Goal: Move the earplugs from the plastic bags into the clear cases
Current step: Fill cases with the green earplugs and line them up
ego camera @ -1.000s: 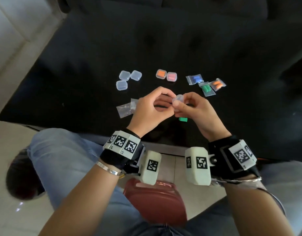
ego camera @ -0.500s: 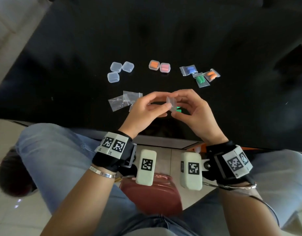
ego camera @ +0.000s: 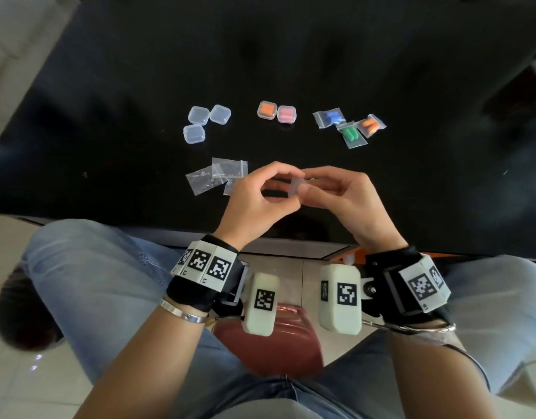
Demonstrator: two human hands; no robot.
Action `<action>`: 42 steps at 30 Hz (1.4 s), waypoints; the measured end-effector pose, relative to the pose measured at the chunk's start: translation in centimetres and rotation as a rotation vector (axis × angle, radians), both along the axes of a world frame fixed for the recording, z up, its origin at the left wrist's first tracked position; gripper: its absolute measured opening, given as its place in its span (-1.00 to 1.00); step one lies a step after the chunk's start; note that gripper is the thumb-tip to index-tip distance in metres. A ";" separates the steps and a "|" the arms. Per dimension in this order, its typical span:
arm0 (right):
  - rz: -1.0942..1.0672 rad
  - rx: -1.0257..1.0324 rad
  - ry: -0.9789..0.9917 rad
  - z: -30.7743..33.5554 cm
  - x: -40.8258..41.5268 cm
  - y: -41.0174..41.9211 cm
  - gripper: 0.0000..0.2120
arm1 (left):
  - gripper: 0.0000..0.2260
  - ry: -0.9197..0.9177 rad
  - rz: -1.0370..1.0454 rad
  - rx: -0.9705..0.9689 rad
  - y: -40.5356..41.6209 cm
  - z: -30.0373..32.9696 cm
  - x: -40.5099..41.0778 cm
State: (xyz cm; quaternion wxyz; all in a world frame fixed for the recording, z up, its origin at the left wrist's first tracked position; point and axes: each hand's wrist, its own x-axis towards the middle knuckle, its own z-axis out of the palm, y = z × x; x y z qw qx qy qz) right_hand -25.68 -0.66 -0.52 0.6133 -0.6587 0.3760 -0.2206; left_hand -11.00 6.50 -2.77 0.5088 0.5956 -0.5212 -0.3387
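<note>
My left hand point(ego camera: 254, 201) and my right hand point(ego camera: 348, 198) meet over the near part of the black table point(ego camera: 109, 86), both pinching one small clear case point(ego camera: 297, 187). A sliver of a green earplug point(ego camera: 312, 179) shows on the table just behind the fingers. Three empty clear cases point(ego camera: 204, 122) lie at the back left. Two filled cases sit in the middle back, one orange point(ego camera: 267, 110), one pink point(ego camera: 286, 114). Bags with blue point(ego camera: 329, 117), green point(ego camera: 351, 135) and orange point(ego camera: 371, 126) earplugs lie at the back right.
Empty plastic bags point(ego camera: 218, 176) lie left of my left hand. My knees in jeans are below the table's near edge, with a dark red stool point(ego camera: 272, 343) between them. Marker bands wrap both wrists.
Both hands have stayed together on the clear case and turned it slightly. The green earplug on the table is now mostly hidden behind my fingers.
</note>
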 end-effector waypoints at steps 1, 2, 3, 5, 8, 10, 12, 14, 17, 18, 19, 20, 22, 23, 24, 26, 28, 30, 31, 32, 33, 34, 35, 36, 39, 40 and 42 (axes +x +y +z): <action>-0.004 0.016 -0.009 -0.1 -0.1 0.0 -0.77 | -0.80 0.035 -0.003 0.026 0.0 0.0 0.1; -0.020 0.040 -0.026 -0.1 -0.1 0.1 -0.78 | -0.83 0.096 0.009 0.054 0.0 -0.1 0.2; -0.049 0.075 -0.048 -0.2 -0.2 0.0 -0.80 | -0.85 0.199 0.035 0.093 0.1 0.0 0.3; -0.102 0.136 -0.081 -0.3 -0.5 -0.1 -0.81 | -0.83 0.366 0.097 0.157 0.1 -0.1 0.7; -0.106 0.200 -0.100 -0.6 -1.0 -0.5 -0.79 | -0.80 0.543 0.058 0.208 0.2 -0.4 1.1; -0.116 0.239 -0.108 -1.1 -1.0 -0.7 -0.79 | -0.79 0.697 0.001 0.217 0.4 -0.6 1.2; -0.152 0.159 -0.021 -1.9 -1.0 -1.0 -0.82 | -0.78 0.708 0.003 0.207 0.5 -0.9 1.2; -0.198 -0.138 0.220 -2.8 -1.3 -1.8 -0.80 | -0.78 0.623 0.081 0.205 0.7 -1.2 1.2; -0.091 -0.469 0.516 -3.5 -1.5 -3.1 -0.59 | -0.78 0.524 0.211 0.227 0.6 -1.8 1.3; -0.036 -0.486 0.548 -3.7 -1.3 -3.4 -0.54 | -0.79 0.482 0.230 0.238 0.6 -2.0 1.4; 0.006 -0.487 0.562 -3.8 -0.9 -3.4 -0.50 | -0.79 0.434 0.240 0.248 0.5 -2.2 1.4; 0.029 -0.487 0.571 -4.0 -0.5 -3.5 -0.48 | -0.80 0.386 0.244 0.253 0.5 -2.4 1.4; 0.047 -0.505 0.597 -4.4 0.3 -3.7 -0.48 | -0.80 0.315 0.249 0.254 0.3 -2.8 1.3; 0.051 -0.518 0.613 -4.5 0.6 -3.8 -0.50 | -0.80 0.297 0.251 0.255 0.3 -2.9 1.3; 0.053 -0.527 0.626 -4.7 0.8 -3.9 -0.54 | -0.80 0.287 0.252 0.257 0.2 -3.1 1.2; 0.053 -0.531 0.637 -4.8 0.9 -4.1 -0.64 | -0.80 0.280 0.253 0.262 0.1 -3.3 1.2; 0.055 -0.536 0.632 -5.1 0.8 -4.1 -0.71 | -0.80 0.282 0.263 0.264 -0.1 -3.5 1.1; 0.044 -0.545 0.621 -5.3 0.6 -3.9 -0.75 | -0.79 0.274 0.265 0.258 -0.2 -3.6 1.1; 0.034 -0.550 0.616 -5.3 0.6 -3.8 -0.76 | -0.78 0.258 0.259 0.251 -0.3 -3.6 1.1; 0.024 -0.554 0.615 -5.4 0.6 -3.8 -0.77 | -0.76 0.236 0.250 0.243 -0.3 -3.6 1.0; 0.017 -0.557 0.617 -5.4 0.6 -3.7 -0.77 | -0.75 0.211 0.241 0.237 -0.4 -3.6 1.0; 0.011 -0.559 0.620 -5.4 0.6 -3.6 -0.77 | -0.74 0.187 0.233 0.234 -0.5 -3.7 0.9; 0.008 -0.561 0.624 -5.4 0.6 -3.6 -0.77 | -0.74 0.159 0.226 0.233 -0.6 -3.8 0.9; 0.007 -0.563 0.628 -5.4 0.5 -3.6 -0.77 | -0.73 0.123 0.219 0.234 -0.7 -3.9 0.9; 0.000 -0.564 0.634 -5.3 0.4 -3.6 -0.77 | -0.73 0.012 0.213 0.239 -0.8 -4.2 0.9; 0.003 -0.561 0.638 -5.3 0.4 -3.6 -0.77 | -0.73 -0.011 0.214 0.240 -0.8 -4.2 0.9; 0.021 -0.551 0.658 -5.3 0.5 -3.7 -0.76 | -0.74 -0.052 0.216 0.236 -0.9 -4.1 0.8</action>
